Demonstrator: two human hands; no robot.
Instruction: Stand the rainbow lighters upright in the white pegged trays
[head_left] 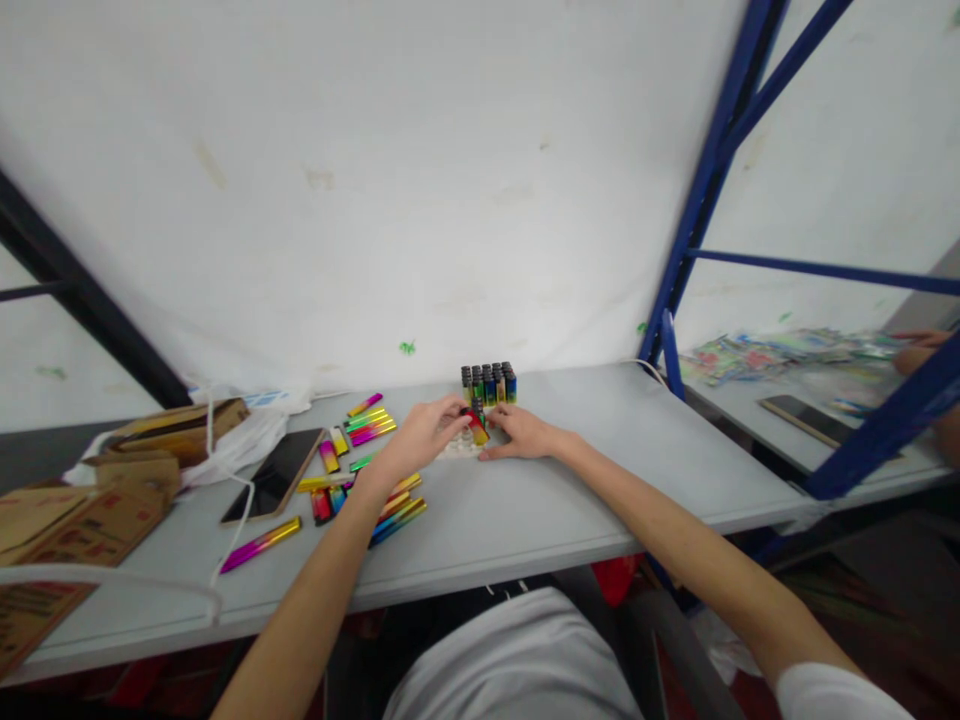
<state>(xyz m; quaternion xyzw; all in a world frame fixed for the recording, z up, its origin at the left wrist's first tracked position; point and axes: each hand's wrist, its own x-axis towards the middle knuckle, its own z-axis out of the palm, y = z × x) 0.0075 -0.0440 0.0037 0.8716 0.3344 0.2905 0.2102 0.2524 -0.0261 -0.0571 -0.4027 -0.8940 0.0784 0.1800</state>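
Observation:
My left hand [431,432] pinches a shiny red-and-yellow lighter [478,430], tilted over a white tray [456,447] with small pockets. My right hand [521,433] curls at the right end of this tray, thumb low and fingertips above, gripping its edge. Several black-topped lighters [478,404] stand just behind the held one, partly hidden by my fingers. Behind my hands, a block of upright lighters [490,384] with black tops stands near the wall. Shiny coloured lighters [373,427] lie to the left, some of them under my left forearm.
At the left lie a dark phone [276,475], a white cable [244,500], plastic wrapping [251,445] and an opened cardboard box [90,540]. A blue metal frame [694,220] rises at the right. Beyond it, another person's hand [926,340] is near a second table with colourful packets [780,355].

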